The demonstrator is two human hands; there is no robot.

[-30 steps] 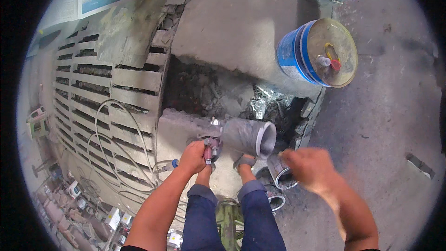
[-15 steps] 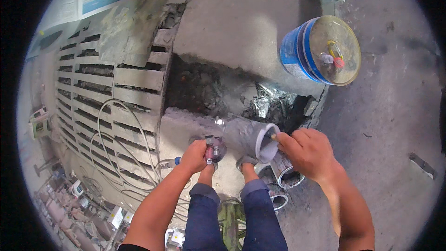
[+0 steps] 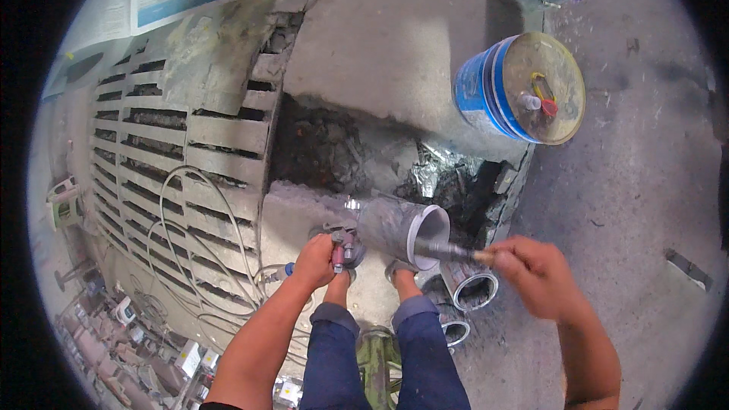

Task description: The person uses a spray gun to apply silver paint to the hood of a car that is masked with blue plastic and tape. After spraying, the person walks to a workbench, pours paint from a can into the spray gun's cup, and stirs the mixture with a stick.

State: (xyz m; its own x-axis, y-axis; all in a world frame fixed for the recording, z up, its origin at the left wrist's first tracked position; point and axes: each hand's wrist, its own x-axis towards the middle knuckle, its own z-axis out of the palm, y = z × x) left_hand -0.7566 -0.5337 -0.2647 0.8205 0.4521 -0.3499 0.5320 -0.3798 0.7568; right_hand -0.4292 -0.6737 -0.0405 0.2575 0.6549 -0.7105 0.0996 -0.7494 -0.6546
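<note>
My right hand (image 3: 535, 273) is closed round the wooden handle of a brush (image 3: 456, 252). Its dark, motion-blurred head points left into the mouth of a large grey cylinder (image 3: 387, 224). The cylinder lies on its side, its pale-rimmed open end toward my right hand. My left hand (image 3: 314, 260) grips a dark hand tool with a reddish part and a metal fitting (image 3: 343, 252), beside the cylinder's near left side. The exact kind of tool is unclear. A hose with a blue coupling (image 3: 289, 267) runs close to my left wrist.
Two more cylinders (image 3: 476, 292) lie below the brush. Beyond is a broken pit (image 3: 342, 144) with rubble and shiny foil. A blue bucket (image 3: 477, 91) stands at the right with small items on its lid. Slatted grating (image 3: 182, 133) and looped hose (image 3: 171, 182) are at left.
My right hand has moved right and a little down, drawing the brush partly out of the cylinder's mouth. The left hand and its tool have barely shifted.
</note>
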